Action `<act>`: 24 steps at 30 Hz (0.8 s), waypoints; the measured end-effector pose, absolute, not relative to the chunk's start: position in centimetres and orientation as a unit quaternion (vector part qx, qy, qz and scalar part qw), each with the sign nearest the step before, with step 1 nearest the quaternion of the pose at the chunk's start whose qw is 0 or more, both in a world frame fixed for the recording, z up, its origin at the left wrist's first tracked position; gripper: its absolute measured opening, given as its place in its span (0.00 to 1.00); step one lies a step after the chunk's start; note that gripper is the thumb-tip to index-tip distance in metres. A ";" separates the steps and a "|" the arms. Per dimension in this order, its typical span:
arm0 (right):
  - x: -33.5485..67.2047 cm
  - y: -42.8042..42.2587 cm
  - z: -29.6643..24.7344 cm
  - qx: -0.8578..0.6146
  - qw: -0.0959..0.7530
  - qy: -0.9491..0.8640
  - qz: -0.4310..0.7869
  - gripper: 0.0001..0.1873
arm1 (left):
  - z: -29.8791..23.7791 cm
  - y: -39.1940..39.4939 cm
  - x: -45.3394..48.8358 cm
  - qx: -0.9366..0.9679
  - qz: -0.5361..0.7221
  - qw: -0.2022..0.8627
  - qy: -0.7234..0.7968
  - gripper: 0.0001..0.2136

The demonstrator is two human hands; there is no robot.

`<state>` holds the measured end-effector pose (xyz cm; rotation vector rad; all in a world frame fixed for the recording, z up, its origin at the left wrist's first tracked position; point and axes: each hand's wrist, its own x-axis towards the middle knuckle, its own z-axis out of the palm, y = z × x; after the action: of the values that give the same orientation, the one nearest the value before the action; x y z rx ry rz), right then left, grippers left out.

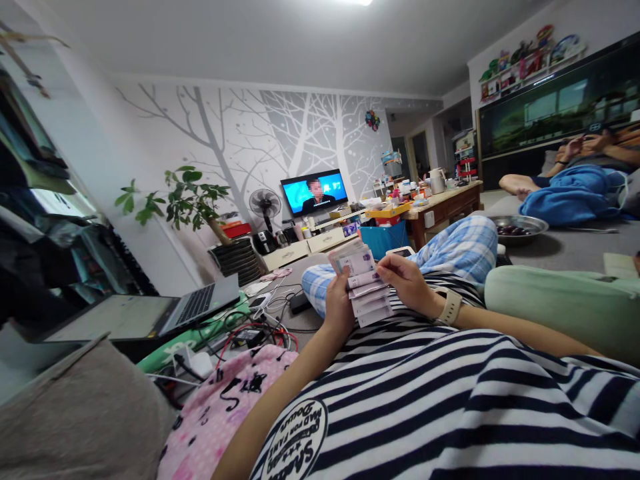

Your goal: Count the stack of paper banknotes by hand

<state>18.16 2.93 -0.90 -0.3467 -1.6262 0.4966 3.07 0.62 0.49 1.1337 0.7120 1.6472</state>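
I see the left hand closed on a fanned stack of banknotes, held above the lap before a striped shirt. The right hand's thumb and forefinger are pinched together at the stack's right edge; I can't tell whether a note is caught between them. A pale watch circles that wrist. Farther out, I have a laptop at left, a metal bowl at right, and a cluttered bench beyond.
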 end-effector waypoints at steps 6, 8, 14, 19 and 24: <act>18.4 2.7 -0.7 -0.157 0.633 -0.726 0.217 0.20 | 0.8 0.3 3.2 0.471 0.688 0.466 0.296 0.18; 18.4 2.7 -0.6 -0.153 0.620 -0.737 0.221 0.23 | 1.0 0.1 3.3 0.473 0.695 0.447 0.305 0.19; 18.3 2.8 -0.6 -0.192 0.630 -0.721 0.215 0.20 | 1.2 -0.2 3.5 0.458 0.696 0.461 0.304 0.21; 18.1 3.2 -0.7 -0.228 0.649 -0.688 0.230 0.19 | 0.8 0.2 3.4 0.455 0.691 0.488 0.278 0.20; 18.2 3.5 -0.7 -0.241 0.648 -0.678 0.249 0.19 | 0.5 0.5 3.3 0.458 0.690 0.488 0.276 0.18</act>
<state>18.17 3.53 -0.70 -0.5486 -1.5428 0.5660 3.26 0.45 0.52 1.1147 0.6699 1.6773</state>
